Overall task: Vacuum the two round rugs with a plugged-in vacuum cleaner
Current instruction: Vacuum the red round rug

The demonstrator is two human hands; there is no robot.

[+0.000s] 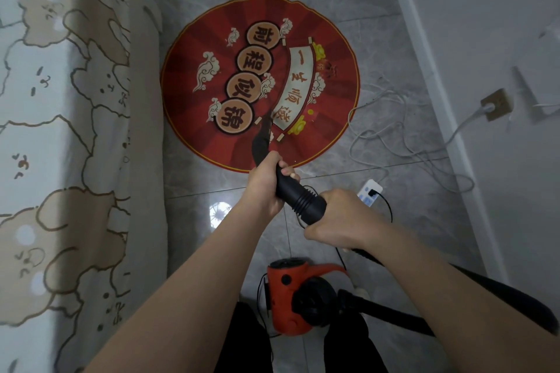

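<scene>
While both hands wrap the long black plastic vacuum nozzle (274,160), left hand (266,188) in front and right hand (333,218) behind, pointing up and away onto the near edge of the round red printed rug (212,48) ahead.

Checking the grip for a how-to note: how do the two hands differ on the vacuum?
The left hand grips the narrow black nozzle end, nearer the rug; the right hand grips the thicker ribbed section, nearer the orange vacuum body. Both curl around the same tube.
</scene>
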